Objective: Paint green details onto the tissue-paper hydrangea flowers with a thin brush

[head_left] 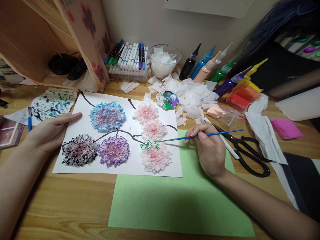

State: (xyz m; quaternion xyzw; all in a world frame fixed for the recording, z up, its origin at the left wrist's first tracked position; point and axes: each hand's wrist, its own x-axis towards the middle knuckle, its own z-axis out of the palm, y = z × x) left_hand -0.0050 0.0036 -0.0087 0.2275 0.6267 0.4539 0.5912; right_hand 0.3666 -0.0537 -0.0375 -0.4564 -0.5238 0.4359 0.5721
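Observation:
My right hand point(208, 146) pinches a blue paintbrush point(217, 134), its tip at the green-edged top of a pale pink tissue flower point(156, 158). With thumb on top, my left hand point(50, 131) grips the left edge of a white paper sheet point(136, 160). Painted black branches cross the sheet. On it sit a blue-tipped flower point(107, 116), a black-tipped flower point(80, 150), a purple-tipped flower point(114, 150) and two plain pink flowers point(146, 113) at the upper right. Beyond the sheet's top edge lies a small palette point(167, 100) with green, purple and dark paint.
Green paper point(175, 206) lies partly under the sheet. Black-handled scissors point(246, 146) rest at right. Tissue scraps point(195, 96), a glass bowl point(165, 61), markers point(131, 55) and several paint bottles point(205, 68) line the back. A paint-smeared tissue point(53, 105) lies at left.

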